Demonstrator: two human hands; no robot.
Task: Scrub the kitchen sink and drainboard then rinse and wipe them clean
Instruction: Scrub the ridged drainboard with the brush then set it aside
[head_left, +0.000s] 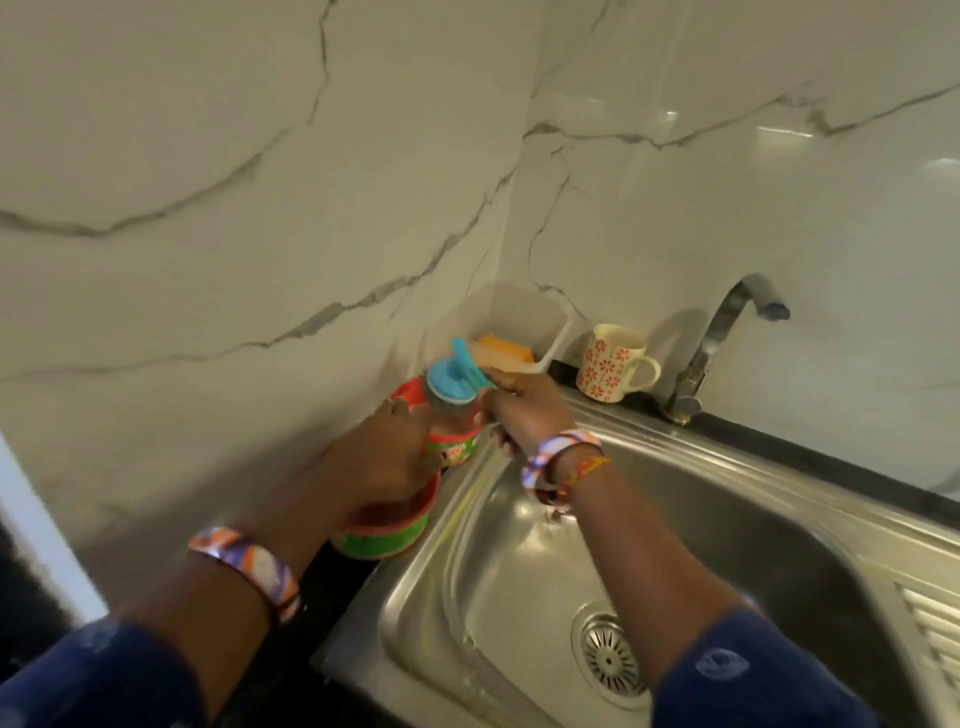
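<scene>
A stainless steel sink (519, 561) fills the lower right, with its round drain (610, 652) near the bottom and the ribbed drainboard (935, 623) at the right edge. A dish soap bottle (451, 431) with a blue flip cap stands at the sink's left rim. My left hand (387, 449) grips the bottle's body from the left. My right hand (519, 410) reaches to the bottle's cap side, fingers curled against it. An orange sponge (501, 348) lies in a clear plastic tub (511, 317) behind the bottle.
A red and green tub (387, 530) sits under my left hand on the dark counter. A patterned mug (610, 364) stands beside the chrome tap (727, 343). Marble walls close off the back and left corner.
</scene>
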